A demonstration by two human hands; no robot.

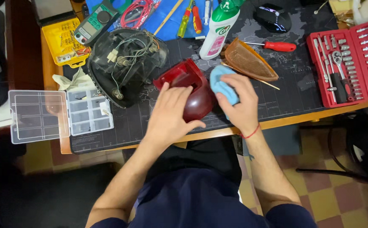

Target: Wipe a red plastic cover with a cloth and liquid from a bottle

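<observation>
left hand [170, 116] steadying red lens [192, 90] (glossy) — right hand [239, 103], blue cloth [223, 84]

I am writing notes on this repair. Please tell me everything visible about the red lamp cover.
The red lamp cover is glossy dark red plastic, curved and hollow, with a squarer, brighter red end pointing away. It sits on the dark mat near the table edge. The left hand grips it from above; the right hand presses a blue cloth against its side.

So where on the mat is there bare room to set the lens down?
Bare dark mat lies between the amber triangular lens and the red socket-set case, and in front of the clear compartment box. The back edge is crowded with tools.
</observation>
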